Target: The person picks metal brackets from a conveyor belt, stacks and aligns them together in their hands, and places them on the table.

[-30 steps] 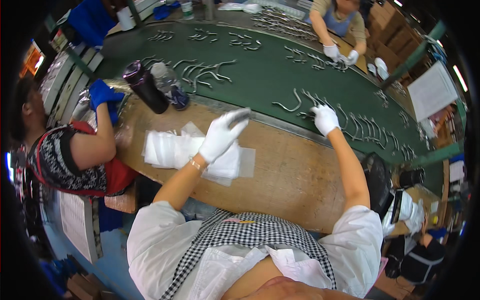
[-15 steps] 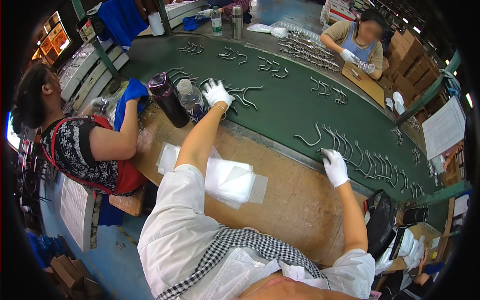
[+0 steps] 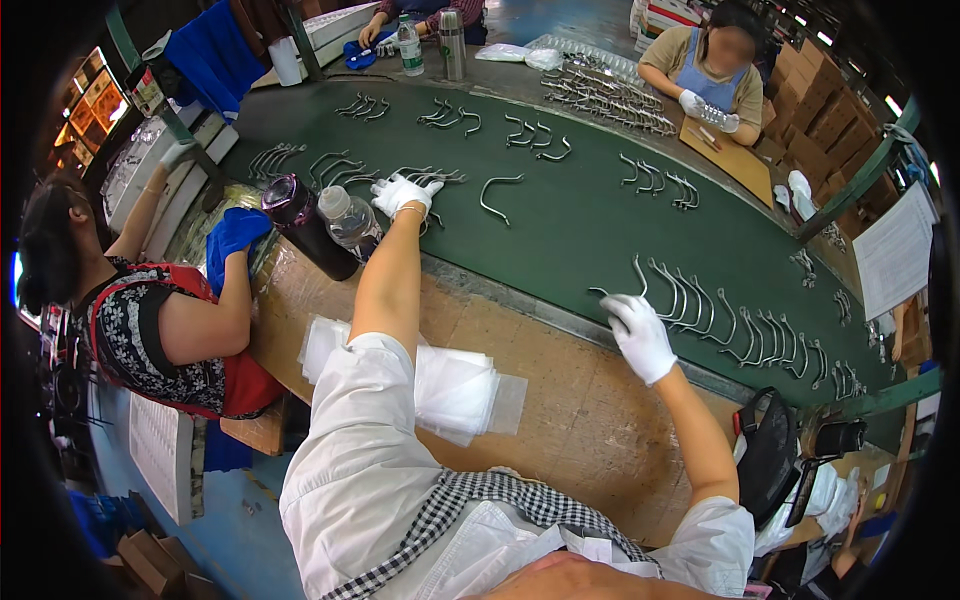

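Observation:
Both my hands wear white gloves. My left hand (image 3: 405, 195) lies across a group of curved metal wrenches (image 3: 448, 178) on the green belt, fingers stretched over them and covering their middles. Just right of it one S-shaped wrench (image 3: 487, 198) lies apart. At the belt's near edge, the bent fingers of my right hand (image 3: 641, 338) close over the middle of a curved wrench (image 3: 640, 272); its two ends show beyond the glove. A row of similar wrenches (image 3: 700, 298) lies just to the right of that hand.
A dark bottle (image 3: 310, 228) and a clear bottle (image 3: 350, 222) stand near my left forearm. Thin white sheets (image 3: 455, 392) lie on the wooden table (image 3: 560, 420). A co-worker (image 3: 165, 310) is at left, another (image 3: 705, 75) across the belt. A black bag (image 3: 768, 455) sits at right.
My left hand has shifted left over its wrenches, and one wrench now lies separate to its right. My right hand has moved left onto the end wrench. The left co-worker's arm has reached out.

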Available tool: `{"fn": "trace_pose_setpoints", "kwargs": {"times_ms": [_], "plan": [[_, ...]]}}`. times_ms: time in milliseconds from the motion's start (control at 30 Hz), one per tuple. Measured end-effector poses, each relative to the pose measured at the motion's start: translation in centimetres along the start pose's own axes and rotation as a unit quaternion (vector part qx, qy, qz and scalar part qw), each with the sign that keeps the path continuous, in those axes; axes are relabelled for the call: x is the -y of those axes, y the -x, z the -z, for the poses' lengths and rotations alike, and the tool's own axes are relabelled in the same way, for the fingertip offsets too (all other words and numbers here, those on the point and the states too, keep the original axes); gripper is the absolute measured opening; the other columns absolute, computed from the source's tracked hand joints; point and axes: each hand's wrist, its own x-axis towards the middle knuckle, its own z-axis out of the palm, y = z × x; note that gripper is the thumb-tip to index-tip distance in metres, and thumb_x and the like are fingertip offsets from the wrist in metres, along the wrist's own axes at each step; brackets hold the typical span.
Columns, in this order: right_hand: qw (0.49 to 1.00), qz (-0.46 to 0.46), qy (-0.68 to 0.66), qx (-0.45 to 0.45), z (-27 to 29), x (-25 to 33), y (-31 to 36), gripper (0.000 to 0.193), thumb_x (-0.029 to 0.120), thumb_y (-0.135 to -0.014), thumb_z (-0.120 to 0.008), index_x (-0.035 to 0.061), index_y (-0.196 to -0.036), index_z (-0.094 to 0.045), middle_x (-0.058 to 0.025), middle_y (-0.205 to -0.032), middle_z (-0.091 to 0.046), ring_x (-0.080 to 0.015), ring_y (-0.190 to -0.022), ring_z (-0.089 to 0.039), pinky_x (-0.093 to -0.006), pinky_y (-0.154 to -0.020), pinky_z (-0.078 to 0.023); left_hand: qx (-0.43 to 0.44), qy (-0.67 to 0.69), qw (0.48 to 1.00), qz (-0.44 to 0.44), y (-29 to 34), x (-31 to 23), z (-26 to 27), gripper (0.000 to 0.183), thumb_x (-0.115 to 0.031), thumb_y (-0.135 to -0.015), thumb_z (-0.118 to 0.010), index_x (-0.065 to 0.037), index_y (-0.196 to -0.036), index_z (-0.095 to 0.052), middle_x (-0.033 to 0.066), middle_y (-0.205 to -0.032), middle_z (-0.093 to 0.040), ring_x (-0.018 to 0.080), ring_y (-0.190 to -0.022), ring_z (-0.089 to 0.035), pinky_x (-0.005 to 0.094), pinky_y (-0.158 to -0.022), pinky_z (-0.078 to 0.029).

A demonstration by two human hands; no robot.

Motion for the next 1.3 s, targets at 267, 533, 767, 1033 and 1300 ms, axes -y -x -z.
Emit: {"fn": "trace_pose_setpoints", "kwargs": {"times_ms": [267,533,767,1033,1300], "plan": [[0.997,0.071,-0.02,-0.037,-8.2,0.4,-10.2,0.025,0.013,-0.084,-0.057,0.01,-0.108,-0.063,-0.0066,-0.108,-0.063,-0.0284,-0.099,-0.058,-0.0391,-0.087,-0.049,-0.032,-0.079,0.99,-0.116,3.1,-0.6,0.5,0.089,-0.072,-0.077,-0.057,-0.002,-0.131,-0.05,0.0123,-0.121,-0.06,0.0251,-0.112,-0.058,0.0381,-0.094,-0.044],[0.989,-0.115,0.09,0.007,-12.4,1.3,-16.3,0.017,0.015,-0.086,-0.057,0.006,-0.098,-0.065,-0.0132,-0.102,-0.063,-0.029,-0.096,-0.06,-0.041,-0.082,-0.052,0.067,0.006,0.981,-0.183,7.3,-1.5,1.9,0.076,-0.069,-0.081,-0.053,0.0,-0.109,-0.067,0.0212,-0.098,-0.069,0.0342,-0.096,-0.066,0.0403,-0.085,-0.052],[0.966,-0.231,0.021,0.116,-11.4,-0.2,-17.8,0.027,0.014,-0.089,-0.047,0.0029,-0.1,-0.069,-0.0217,-0.111,-0.064,-0.0341,-0.105,-0.063,-0.0441,-0.09,-0.051,0.07,0.17,0.966,-0.183,6.5,-0.5,-1.7,0.041,-0.041,-0.084,-0.062,-0.005,-0.102,-0.066,0.019,-0.102,-0.068,0.0375,-0.099,-0.064,0.0435,-0.085,-0.05],[0.962,-0.199,0.092,0.161,-9.7,1.1,-17.3,0.059,0.053,-0.068,-0.076,0.0056,-0.103,-0.07,-0.0183,-0.108,-0.067,-0.0327,-0.103,-0.065,-0.0419,-0.088,-0.052,0.107,0.187,0.957,-0.193,7.6,-1.1,-1.3,0.038,-0.042,-0.078,-0.07,-0.007,-0.092,-0.066,0.0096,-0.083,-0.071,0.0283,-0.086,-0.068,0.0392,-0.078,-0.052],[0.925,-0.31,0.022,0.22,-10.8,1.0,-19.0,0.039,0.023,-0.069,-0.068,0.0064,-0.103,-0.071,-0.0173,-0.109,-0.068,-0.0348,-0.103,-0.064,-0.0398,-0.086,-0.053,0.105,0.12,0.97,-0.182,8.5,-2.7,-1.1,0.047,-0.043,-0.077,-0.069,-0.005,-0.104,-0.064,0.0163,-0.105,-0.068,0.0332,-0.1,-0.065,0.0408,-0.085,-0.05]]}}
